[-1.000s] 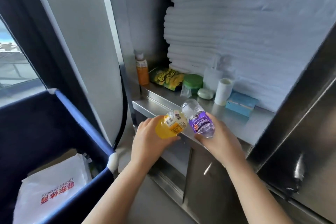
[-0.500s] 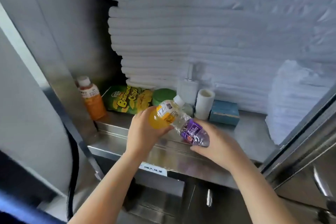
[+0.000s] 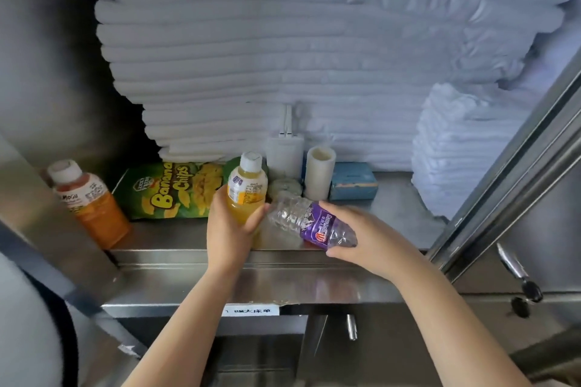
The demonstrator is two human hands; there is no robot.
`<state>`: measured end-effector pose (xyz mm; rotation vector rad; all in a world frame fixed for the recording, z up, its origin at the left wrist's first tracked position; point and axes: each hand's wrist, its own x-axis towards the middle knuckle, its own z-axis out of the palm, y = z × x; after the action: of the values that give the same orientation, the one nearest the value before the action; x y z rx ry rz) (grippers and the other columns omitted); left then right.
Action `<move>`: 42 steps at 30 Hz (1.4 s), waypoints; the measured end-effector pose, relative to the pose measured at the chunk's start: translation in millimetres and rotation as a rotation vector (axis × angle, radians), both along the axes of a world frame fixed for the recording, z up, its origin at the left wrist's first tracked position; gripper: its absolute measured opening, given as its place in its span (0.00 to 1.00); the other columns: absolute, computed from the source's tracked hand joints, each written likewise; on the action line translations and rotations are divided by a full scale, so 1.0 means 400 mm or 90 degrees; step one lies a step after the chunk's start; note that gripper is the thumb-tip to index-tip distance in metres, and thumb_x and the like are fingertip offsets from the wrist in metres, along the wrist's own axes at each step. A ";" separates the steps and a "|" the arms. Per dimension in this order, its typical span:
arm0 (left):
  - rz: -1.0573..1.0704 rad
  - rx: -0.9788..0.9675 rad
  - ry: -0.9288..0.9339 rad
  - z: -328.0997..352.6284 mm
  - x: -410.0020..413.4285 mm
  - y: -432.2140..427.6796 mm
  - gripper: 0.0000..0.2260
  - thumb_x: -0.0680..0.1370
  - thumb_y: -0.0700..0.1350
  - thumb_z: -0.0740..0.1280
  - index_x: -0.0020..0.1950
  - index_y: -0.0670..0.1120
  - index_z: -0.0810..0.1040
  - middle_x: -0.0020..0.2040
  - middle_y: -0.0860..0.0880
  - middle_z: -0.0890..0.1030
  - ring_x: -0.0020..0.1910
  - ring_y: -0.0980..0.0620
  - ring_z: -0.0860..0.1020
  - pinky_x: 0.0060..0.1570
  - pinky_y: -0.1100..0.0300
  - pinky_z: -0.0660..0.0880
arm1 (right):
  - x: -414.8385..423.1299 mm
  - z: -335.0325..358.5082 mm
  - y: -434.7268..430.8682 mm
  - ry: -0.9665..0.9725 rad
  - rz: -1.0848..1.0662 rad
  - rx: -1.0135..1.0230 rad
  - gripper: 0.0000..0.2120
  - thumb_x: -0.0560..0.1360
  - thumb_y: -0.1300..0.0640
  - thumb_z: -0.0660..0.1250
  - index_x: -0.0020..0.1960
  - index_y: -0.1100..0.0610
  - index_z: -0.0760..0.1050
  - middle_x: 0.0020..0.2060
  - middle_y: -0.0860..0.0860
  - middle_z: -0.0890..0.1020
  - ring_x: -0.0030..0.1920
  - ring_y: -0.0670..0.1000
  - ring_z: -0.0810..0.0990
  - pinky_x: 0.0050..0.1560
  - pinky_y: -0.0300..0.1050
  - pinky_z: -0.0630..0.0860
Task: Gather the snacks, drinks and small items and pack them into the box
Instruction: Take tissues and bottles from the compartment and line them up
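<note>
My left hand (image 3: 229, 229) curls its fingers round 1 upright yellow juice bottle (image 3: 246, 190); my right hand (image 3: 371, 239) grips 1 tilted purple-labelled clear water bottle (image 3: 311, 223). On the steel tabletop (image 3: 176, 234): 1 orange juice bottle (image 3: 89, 203), 1 green chips bag (image 3: 176, 192).

Both arms stretch forward over the front edge of the metal shelf (image 3: 396, 198). The left hand (image 3: 231, 229) curls round the bottom of a yellow juice bottle (image 3: 246, 195) and holds it upright. Just beside it, the right hand (image 3: 364, 237) grips a water bottle (image 3: 309, 223) lying tipped on its side.
</note>
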<state>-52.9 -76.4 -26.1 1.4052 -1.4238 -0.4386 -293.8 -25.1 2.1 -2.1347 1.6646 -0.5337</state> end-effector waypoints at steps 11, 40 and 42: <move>-0.016 0.007 0.012 -0.031 0.016 -0.008 0.31 0.69 0.59 0.70 0.63 0.43 0.65 0.53 0.53 0.72 0.49 0.54 0.73 0.44 0.61 0.69 | 0.009 0.003 0.001 0.053 -0.006 -0.070 0.39 0.70 0.44 0.71 0.72 0.32 0.51 0.66 0.37 0.66 0.63 0.42 0.67 0.59 0.42 0.70; 0.005 0.007 0.012 -0.051 0.014 -0.018 0.30 0.70 0.56 0.71 0.64 0.44 0.65 0.56 0.47 0.75 0.51 0.48 0.75 0.45 0.57 0.70 | 0.032 0.207 0.076 -0.064 -0.122 -0.213 0.24 0.63 0.50 0.76 0.54 0.40 0.70 0.49 0.32 0.75 0.49 0.33 0.70 0.45 0.28 0.67; 0.007 0.009 0.011 -0.051 0.014 -0.020 0.30 0.70 0.56 0.71 0.64 0.44 0.65 0.56 0.47 0.76 0.52 0.47 0.75 0.44 0.58 0.69 | 0.046 0.211 0.069 -0.075 -0.107 -0.225 0.24 0.65 0.53 0.76 0.55 0.41 0.69 0.51 0.34 0.74 0.51 0.35 0.70 0.47 0.26 0.66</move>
<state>-47.4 -84.2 -46.3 1.4161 -1.4013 -0.4536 -275.3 2.5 86.3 -2.1537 1.8000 -1.0520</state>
